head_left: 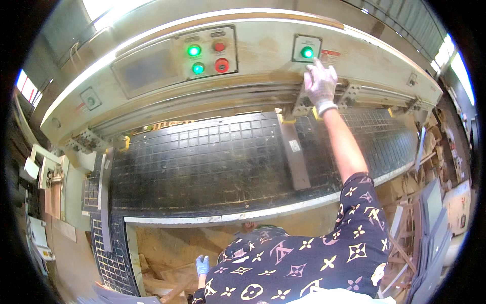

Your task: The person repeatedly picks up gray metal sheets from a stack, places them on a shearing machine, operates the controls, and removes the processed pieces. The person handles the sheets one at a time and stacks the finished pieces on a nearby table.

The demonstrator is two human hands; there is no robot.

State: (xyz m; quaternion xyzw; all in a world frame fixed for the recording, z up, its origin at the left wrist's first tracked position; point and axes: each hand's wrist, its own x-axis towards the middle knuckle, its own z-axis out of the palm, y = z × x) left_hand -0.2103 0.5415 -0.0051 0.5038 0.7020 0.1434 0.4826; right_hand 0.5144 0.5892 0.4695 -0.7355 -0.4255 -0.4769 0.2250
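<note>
The right grip [321, 83], a hand in a pale glove, reaches up to the machine's long beam [263, 50], fingertips just below a lit green button [307, 52] — whether they touch it is unclear. The left grip [202, 264], gloved in blue, hangs low beside the dark patterned shirt [298, 253]. Two grey strips, one at left [105, 197] and one right of centre [296, 164], lie across the black gridded surface [197, 177] — grey panels [433, 218] stand at far right.

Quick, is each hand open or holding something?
Left hand: lowered, grip cannot be told.
Right hand: open, holding nothing, beside a lit green button; contact unclear.
</note>
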